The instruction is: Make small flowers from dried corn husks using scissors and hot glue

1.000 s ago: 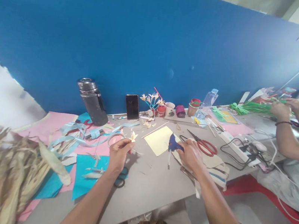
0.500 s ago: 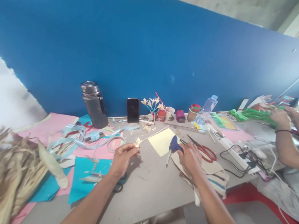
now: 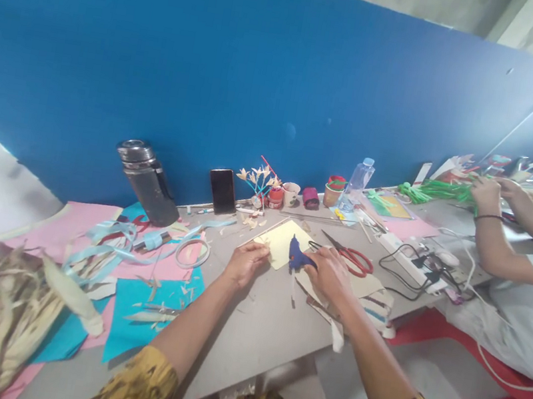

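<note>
your right hand is gripping the blue glue gun near the yellow sheet, while your left hand is pinching a small pale piece by its left side

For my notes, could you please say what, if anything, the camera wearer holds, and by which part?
The right hand grips the blue glue gun by its handle; for the left hand, I cannot tell.

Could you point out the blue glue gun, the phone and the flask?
Blue glue gun (image 3: 294,256): head view, on its body.
Phone (image 3: 222,191): head view, on its screen.
Flask (image 3: 149,188): head view, on its dark side.
</note>
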A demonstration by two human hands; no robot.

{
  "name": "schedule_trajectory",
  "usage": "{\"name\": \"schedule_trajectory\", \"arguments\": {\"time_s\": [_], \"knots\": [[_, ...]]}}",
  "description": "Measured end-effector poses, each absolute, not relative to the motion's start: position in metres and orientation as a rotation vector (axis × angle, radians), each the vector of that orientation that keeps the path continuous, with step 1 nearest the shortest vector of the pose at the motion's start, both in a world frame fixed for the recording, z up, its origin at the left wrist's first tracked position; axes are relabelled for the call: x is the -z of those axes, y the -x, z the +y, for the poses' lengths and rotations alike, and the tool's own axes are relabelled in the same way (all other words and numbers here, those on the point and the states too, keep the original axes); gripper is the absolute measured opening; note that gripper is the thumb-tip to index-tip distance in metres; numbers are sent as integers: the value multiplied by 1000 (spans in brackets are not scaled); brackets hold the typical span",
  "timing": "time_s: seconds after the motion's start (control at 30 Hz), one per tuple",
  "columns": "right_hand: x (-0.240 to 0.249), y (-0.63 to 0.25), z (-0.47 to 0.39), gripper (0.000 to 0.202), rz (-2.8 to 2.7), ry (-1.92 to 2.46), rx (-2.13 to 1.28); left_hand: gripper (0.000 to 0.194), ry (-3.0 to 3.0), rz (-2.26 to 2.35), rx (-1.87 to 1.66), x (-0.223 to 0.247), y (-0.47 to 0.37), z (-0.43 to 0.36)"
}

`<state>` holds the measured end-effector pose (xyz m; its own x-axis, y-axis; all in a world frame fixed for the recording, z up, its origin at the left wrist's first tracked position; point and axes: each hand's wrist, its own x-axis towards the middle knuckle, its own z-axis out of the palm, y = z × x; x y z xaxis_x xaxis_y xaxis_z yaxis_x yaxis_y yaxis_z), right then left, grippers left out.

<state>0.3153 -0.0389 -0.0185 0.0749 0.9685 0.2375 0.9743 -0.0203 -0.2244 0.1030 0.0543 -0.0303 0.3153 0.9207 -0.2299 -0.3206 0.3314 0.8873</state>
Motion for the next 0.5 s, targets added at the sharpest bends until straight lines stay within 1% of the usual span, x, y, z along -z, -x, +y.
{"name": "schedule_trajectory", "arguments": {"time_s": [0.1, 0.2, 0.3, 0.4, 0.5], "knots": [[17, -314, -41, 27, -1969, 2065, -1, 36, -854, 874, -962, 31, -106, 53], [18, -315, -43, 28, -1940, 2033, 9, 35, -868, 881, -951, 23, -97, 46], [24, -314, -50, 27, -1813, 1870, -7, 31, -908, 892, -954, 9, -74, 35], [38, -306, -67, 25, -1698, 1714, -116, 24, -1029, 945, -1024, -1, -41, 25], [51, -284, -90, 24, -1703, 1602, -230, 18, -1124, 1041, -1125, -1, -10, 20]]}}
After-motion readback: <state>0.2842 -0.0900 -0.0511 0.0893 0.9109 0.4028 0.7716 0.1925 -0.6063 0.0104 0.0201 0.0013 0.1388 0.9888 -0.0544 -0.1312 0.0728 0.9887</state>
